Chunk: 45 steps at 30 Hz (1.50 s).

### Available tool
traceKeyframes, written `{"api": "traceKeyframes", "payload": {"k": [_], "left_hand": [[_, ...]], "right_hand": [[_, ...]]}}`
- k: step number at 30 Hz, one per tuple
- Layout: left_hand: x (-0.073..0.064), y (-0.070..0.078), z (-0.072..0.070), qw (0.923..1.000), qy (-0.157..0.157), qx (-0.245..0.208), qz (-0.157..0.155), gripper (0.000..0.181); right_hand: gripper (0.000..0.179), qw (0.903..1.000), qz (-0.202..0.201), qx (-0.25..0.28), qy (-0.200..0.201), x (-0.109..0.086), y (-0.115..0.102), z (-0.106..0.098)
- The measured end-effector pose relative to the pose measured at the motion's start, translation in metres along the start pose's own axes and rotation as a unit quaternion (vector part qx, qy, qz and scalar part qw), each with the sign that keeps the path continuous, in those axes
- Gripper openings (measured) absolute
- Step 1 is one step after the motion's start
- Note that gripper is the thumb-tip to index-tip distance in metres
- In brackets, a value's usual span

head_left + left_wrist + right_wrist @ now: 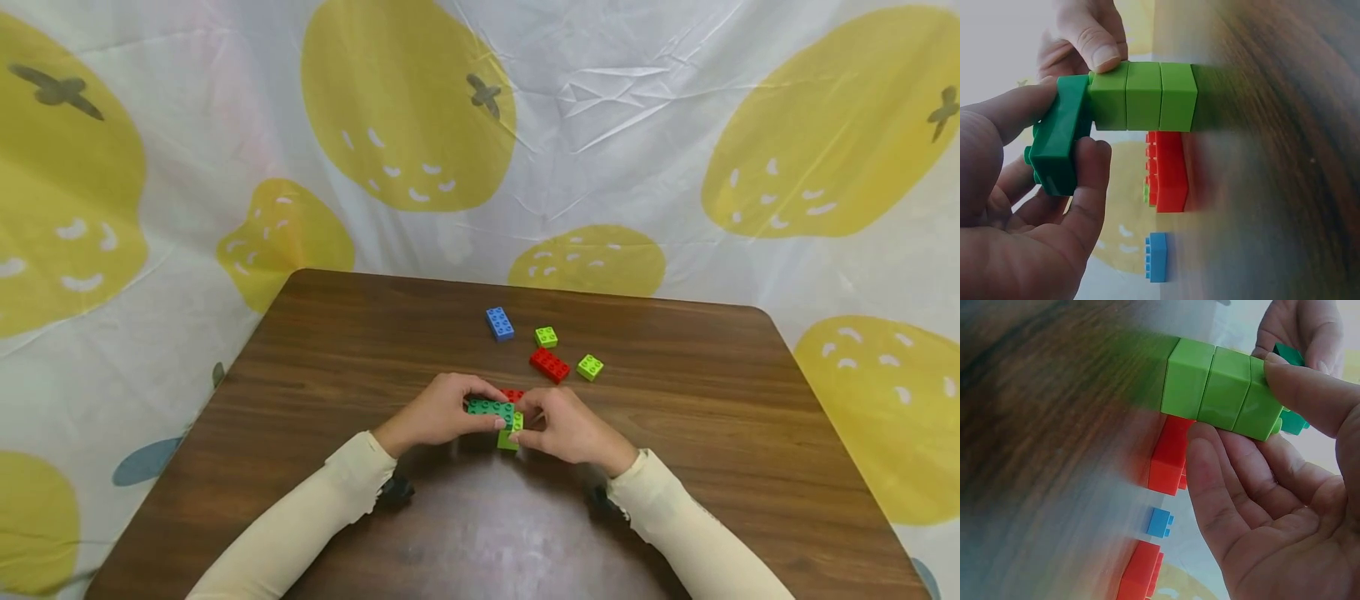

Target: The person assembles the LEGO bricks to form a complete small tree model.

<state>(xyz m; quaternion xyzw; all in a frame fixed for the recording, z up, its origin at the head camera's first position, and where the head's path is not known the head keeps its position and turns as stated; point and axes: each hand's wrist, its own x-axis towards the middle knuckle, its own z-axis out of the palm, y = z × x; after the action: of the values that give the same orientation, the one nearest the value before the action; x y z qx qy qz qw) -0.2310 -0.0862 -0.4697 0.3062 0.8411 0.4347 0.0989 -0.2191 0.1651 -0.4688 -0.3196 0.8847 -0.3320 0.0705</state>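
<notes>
My left hand [442,411] grips a dark green brick [1060,140] between thumb and fingers, its studs facing up. Right beside it, a stack of three lime green bricks [1144,97] stands upright on the table, pinched near its top by the thumb and fingers of my right hand [567,425]. The green brick is at the top of the stack and juts out to the left. Some lime studs show beside it, and I cannot tell whether it is pressed fully down. Close behind the stack lies a red brick [513,394], partly hidden by the hands.
Farther back on the brown table [360,333] lie a second red brick [550,365], a blue brick [499,323] and two small lime bricks, one near the blue brick [546,337] and one to the right [590,367]. A lemon-patterned cloth [600,167] hangs behind the table.
</notes>
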Motion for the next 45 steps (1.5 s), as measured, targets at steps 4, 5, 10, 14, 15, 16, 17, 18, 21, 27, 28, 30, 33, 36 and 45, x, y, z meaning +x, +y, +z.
{"api": "traceKeyframes", "payload": {"k": [4,5,10,14,15,16,17,18,21,27,28,30,33,36,45], "left_hand": [[0.0007,0.0021,-0.0007,1.0,0.003,0.002,0.006,0.03],[0.0008,0.0019,-0.0007,1.0,0.003,0.002,0.007,0.03],[0.0007,0.0014,-0.0016,0.9998,0.005,0.017,0.006,0.029],[0.0011,0.0034,-0.0025,0.9994,0.008,0.032,0.008,0.029],[0.0011,0.0041,-0.0024,0.9994,0.008,0.033,0.009,0.029],[0.001,0.0044,-0.0022,0.9994,0.008,0.033,0.009,0.029],[0.0009,0.0047,-0.002,0.9994,0.009,0.033,0.009,0.029],[0.0007,0.0048,-0.0017,0.9994,0.01,0.033,0.009,0.029],[0.0006,0.0044,-0.0006,0.9994,0.012,0.031,0.008,0.03],[0.0034,0.0007,-0.0001,0.9995,0.008,0.026,0.014,0.03],[0.0032,-0.0002,-0.0002,0.9996,0.007,0.024,0.01,0.03],[0.0014,-0.0018,-0.0003,0.9998,0.004,0.019,0.0,0.03],[-0.0017,-0.0033,-0.0004,0.9997,0.001,0.025,-0.004,0.03],[-0.0019,-0.0026,-0.0004,0.9994,-0.001,0.032,0.008,0.031],[0.0015,-0.0018,-0.0005,0.9992,-0.005,0.04,0.007,0.03]], "right_hand": [[0.02,1.0,0.004,-0.005,-0.001,0.0004,-0.0002,-0.0016],[0.02,1.0,0.004,-0.007,-0.002,0.0007,0.0001,-0.0018],[0.025,0.9999,0.006,-0.009,-0.009,0.0024,0.0006,-0.0022],[0.028,0.9999,0.008,-0.008,-0.01,0.0036,0.0005,-0.003],[0.028,0.9999,0.009,-0.009,-0.01,0.0037,0.0005,-0.0031],[0.028,0.9999,0.009,-0.009,-0.011,0.0037,0.0004,-0.0033],[0.028,0.9998,0.01,-0.008,-0.012,0.0038,0.0004,-0.0034],[0.029,0.9998,0.011,-0.007,-0.014,0.0038,0.0004,-0.0034],[0.03,0.9998,0.014,-0.006,-0.016,0.0037,0.0008,-0.0035],[0.028,0.9998,0.017,-0.008,-0.009,0.0027,0.001,-0.002],[0.027,0.9998,0.017,-0.007,-0.009,0.0023,0.0009,-0.0013],[0.027,0.9998,0.015,-0.006,-0.012,0.0013,0.0008,0.0003],[0.026,0.9998,0.013,-0.003,-0.016,0.0015,0.0001,0.0027],[0.026,0.9999,0.009,-0.006,-0.011,0.0016,0.0004,0.0031],[0.023,0.9998,-0.002,-0.013,-0.014,0.0022,0.0021,0.0012]]}}
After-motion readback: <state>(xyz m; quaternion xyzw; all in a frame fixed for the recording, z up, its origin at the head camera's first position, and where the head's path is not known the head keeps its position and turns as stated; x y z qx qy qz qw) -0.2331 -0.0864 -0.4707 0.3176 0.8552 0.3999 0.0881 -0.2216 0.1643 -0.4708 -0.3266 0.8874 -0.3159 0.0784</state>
